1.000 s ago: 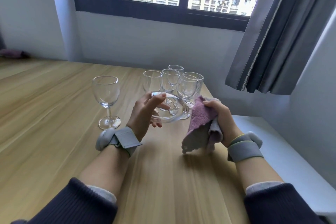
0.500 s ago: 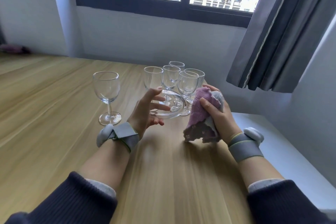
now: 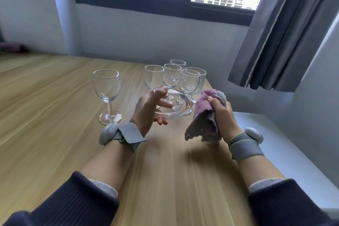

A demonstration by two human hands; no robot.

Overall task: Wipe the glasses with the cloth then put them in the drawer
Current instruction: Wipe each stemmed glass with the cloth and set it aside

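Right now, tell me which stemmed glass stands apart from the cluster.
The large wine glass, alone on the table beyond the left hand. The other stemmed glasses crowd together behind the glass the left hand holds.

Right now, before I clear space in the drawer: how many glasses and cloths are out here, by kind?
Standing glasses on the table: 6
Held glass, in the left hand: 1
Cloth, in the right hand: 1
Total: 8

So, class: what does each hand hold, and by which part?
The left hand holds a clear glass by its round rim. The right hand grips the bunched purple cloth near its top.
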